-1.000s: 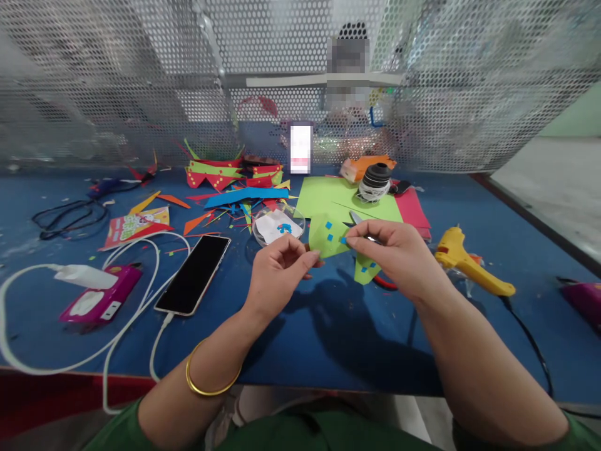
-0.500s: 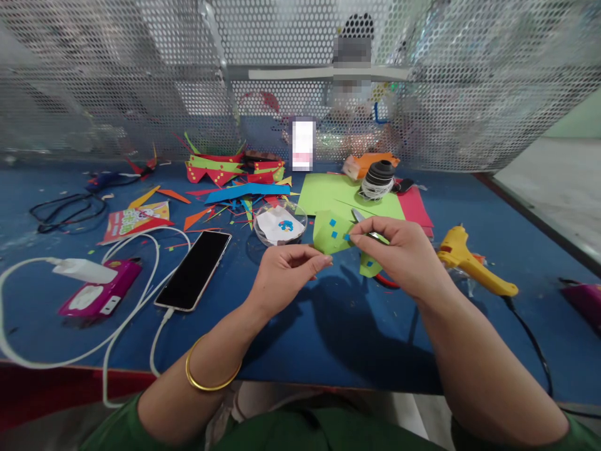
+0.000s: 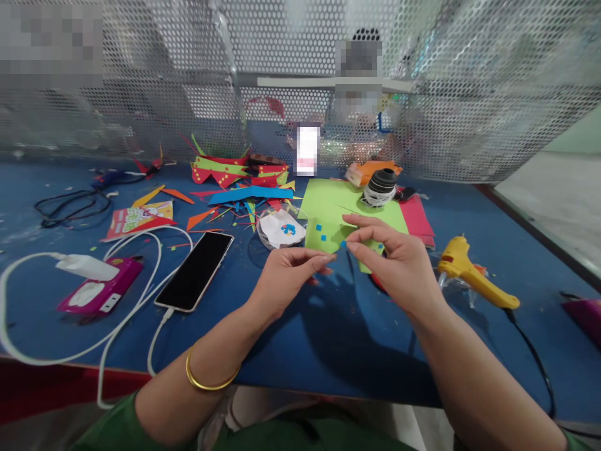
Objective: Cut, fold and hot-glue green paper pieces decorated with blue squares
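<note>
Head view shows a person's two bare hands on either side of a piece of green paper with blue squares on it. The green paper is just right of the clear dish, which has white paper and little blue bits in it. The left hand is in front of the dish and a bit to the right. Its thumb and pointing finger press together at the tips, by the low edge of the green paper. It is too small to tell if they pinch anything. The right hand is farther right of the dish. Its thumb and one finger pinch a small blue square, and another finger sticks out above. More green paper with blue squares peeks out under this hand, near a red handle.

In front of the dish, the blue table shows from the hands to its near edge, with dark shadows on it. Left of the dish lies a phone. Behind and to the right is a big green sheet. Far right is a yellow glue gun. A mesh wall stands behind everything.
</note>
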The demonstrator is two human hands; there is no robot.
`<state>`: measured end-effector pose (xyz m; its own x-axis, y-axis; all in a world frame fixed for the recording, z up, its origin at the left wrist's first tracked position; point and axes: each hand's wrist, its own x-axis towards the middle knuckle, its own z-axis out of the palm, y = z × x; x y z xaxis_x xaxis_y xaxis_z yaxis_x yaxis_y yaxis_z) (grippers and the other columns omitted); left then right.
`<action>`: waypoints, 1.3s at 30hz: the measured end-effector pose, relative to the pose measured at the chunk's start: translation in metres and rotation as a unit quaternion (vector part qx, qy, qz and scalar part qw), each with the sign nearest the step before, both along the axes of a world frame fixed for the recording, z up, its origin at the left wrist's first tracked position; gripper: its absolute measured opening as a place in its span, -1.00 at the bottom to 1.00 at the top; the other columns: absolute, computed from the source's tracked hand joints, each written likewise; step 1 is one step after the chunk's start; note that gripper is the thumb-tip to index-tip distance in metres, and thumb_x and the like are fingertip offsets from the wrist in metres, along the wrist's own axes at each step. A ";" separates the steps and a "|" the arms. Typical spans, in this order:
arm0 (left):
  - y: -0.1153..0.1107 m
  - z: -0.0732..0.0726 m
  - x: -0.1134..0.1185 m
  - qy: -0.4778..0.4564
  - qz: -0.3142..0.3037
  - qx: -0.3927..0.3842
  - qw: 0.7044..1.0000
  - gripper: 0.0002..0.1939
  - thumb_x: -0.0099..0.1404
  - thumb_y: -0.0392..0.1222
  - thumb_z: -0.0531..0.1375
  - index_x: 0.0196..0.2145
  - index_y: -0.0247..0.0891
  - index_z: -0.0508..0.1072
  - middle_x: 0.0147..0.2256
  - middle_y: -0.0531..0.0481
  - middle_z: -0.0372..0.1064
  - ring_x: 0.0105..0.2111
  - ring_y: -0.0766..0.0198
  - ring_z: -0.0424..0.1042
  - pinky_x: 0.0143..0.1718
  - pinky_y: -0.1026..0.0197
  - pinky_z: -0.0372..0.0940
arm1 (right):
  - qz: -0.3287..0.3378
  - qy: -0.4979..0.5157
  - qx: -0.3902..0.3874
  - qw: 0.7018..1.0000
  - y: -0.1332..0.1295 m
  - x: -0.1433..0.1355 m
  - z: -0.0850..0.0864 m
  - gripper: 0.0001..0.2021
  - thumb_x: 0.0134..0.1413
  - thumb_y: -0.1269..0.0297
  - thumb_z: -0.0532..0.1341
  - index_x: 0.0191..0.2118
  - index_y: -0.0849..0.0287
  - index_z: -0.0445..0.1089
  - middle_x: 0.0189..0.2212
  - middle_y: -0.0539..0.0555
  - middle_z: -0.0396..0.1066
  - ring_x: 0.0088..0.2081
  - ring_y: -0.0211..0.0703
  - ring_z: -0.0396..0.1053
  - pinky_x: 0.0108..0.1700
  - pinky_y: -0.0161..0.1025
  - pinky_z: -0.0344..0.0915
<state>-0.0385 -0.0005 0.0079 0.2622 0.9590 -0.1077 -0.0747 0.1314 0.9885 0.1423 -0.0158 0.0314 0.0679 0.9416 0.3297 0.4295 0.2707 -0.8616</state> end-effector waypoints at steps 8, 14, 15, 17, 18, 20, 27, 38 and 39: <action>0.001 0.000 -0.001 -0.035 0.042 0.010 0.998 -0.81 0.04 -0.05 0.45 -0.45 -0.21 0.67 -0.46 -0.06 0.58 -0.44 0.27 0.49 -0.44 0.31 0.30 | 0.014 -0.062 0.070 0.995 -0.004 -0.011 -0.012 -0.92 0.10 0.30 0.27 -0.40 0.04 0.50 0.13 0.09 0.47 0.31 0.12 0.22 0.37 0.25 -0.03; 0.000 0.000 -0.002 -0.026 0.051 0.038 0.998 -0.90 0.04 -0.15 0.43 -0.46 -0.21 0.66 -0.49 -0.01 0.55 -0.50 0.36 0.37 -0.45 0.32 0.26 | 0.011 -0.108 0.101 0.989 -0.006 -0.014 -0.016 -0.93 0.14 0.31 0.26 -0.35 0.02 0.48 0.13 0.09 0.46 0.32 0.08 0.21 0.37 0.26 -0.05; 0.000 0.000 -0.001 -0.026 0.053 0.041 0.997 -0.91 0.04 -0.16 0.43 -0.45 -0.20 0.66 -0.49 -0.01 0.55 -0.51 0.35 0.37 -0.45 0.31 0.26 | 0.007 -0.117 0.110 0.987 -0.007 -0.014 -0.016 -0.93 0.15 0.31 0.26 -0.34 0.02 0.48 0.13 0.10 0.46 0.31 0.08 0.21 0.36 0.27 -0.05; 0.000 0.000 -0.001 -0.028 0.057 0.046 0.997 -0.91 0.03 -0.18 0.43 -0.45 -0.19 0.66 -0.49 0.00 0.55 -0.51 0.35 0.37 -0.45 0.30 0.27 | 0.003 -0.133 0.124 0.983 -0.007 -0.014 -0.017 -0.93 0.16 0.31 0.25 -0.34 0.02 0.47 0.12 0.10 0.46 0.31 0.09 0.21 0.36 0.28 -0.06; 0.000 0.000 -0.001 -0.027 0.058 0.051 0.997 -0.91 0.03 -0.18 0.43 -0.45 -0.19 0.66 -0.49 0.00 0.55 -0.51 0.34 0.37 -0.45 0.30 0.27 | 0.001 -0.140 0.130 0.981 -0.007 -0.014 -0.017 -0.93 0.17 0.31 0.25 -0.34 0.02 0.47 0.12 0.11 0.46 0.31 0.09 0.21 0.36 0.28 -0.07; -0.001 0.001 -0.001 -0.024 0.058 0.058 0.996 -0.93 0.03 -0.18 0.43 -0.47 -0.20 0.65 -0.50 0.01 0.54 -0.52 0.35 0.36 -0.46 0.30 0.26 | -0.001 -0.154 0.140 0.978 -0.008 -0.014 -0.017 -0.93 0.17 0.32 0.25 -0.33 0.02 0.46 0.12 0.12 0.45 0.31 0.10 0.21 0.36 0.28 -0.05; -0.001 0.003 -0.002 -0.018 0.048 0.051 0.997 -0.85 0.06 -0.14 0.42 -0.49 -0.26 0.62 -0.49 -0.01 0.54 -0.50 0.35 0.38 -0.47 0.33 0.26 | 0.000 -0.170 0.172 0.970 -0.006 -0.014 -0.020 -0.93 0.16 0.34 0.25 -0.34 0.06 0.48 0.09 0.15 0.48 0.28 0.12 0.25 0.30 0.30 0.09; 0.001 -0.003 -0.002 -0.017 0.055 0.098 0.994 -0.87 0.12 -0.16 0.40 -0.44 -0.27 0.59 -0.47 0.02 0.57 -0.49 0.37 0.42 -0.43 0.34 0.30 | -0.026 -0.148 0.170 0.974 -0.004 -0.009 -0.016 -0.90 0.21 0.31 0.24 -0.29 0.06 0.53 0.12 0.17 0.46 0.30 0.14 0.22 0.31 0.33 0.07; 0.001 -0.004 -0.002 -0.014 0.053 0.102 0.993 -0.87 0.12 -0.15 0.39 -0.44 -0.27 0.59 -0.46 0.02 0.57 -0.49 0.37 0.43 -0.43 0.34 0.30 | -0.028 -0.144 0.166 0.975 -0.004 -0.009 -0.016 -0.90 0.21 0.29 0.25 -0.30 0.06 0.53 0.13 0.18 0.46 0.30 0.15 0.22 0.31 0.34 0.07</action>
<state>-0.0404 0.0009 0.0042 0.1590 0.9824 0.0977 -0.1047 -0.0816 0.9911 0.1329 -0.0201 0.0156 -0.0239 0.7774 0.6285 0.6633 0.4827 -0.5719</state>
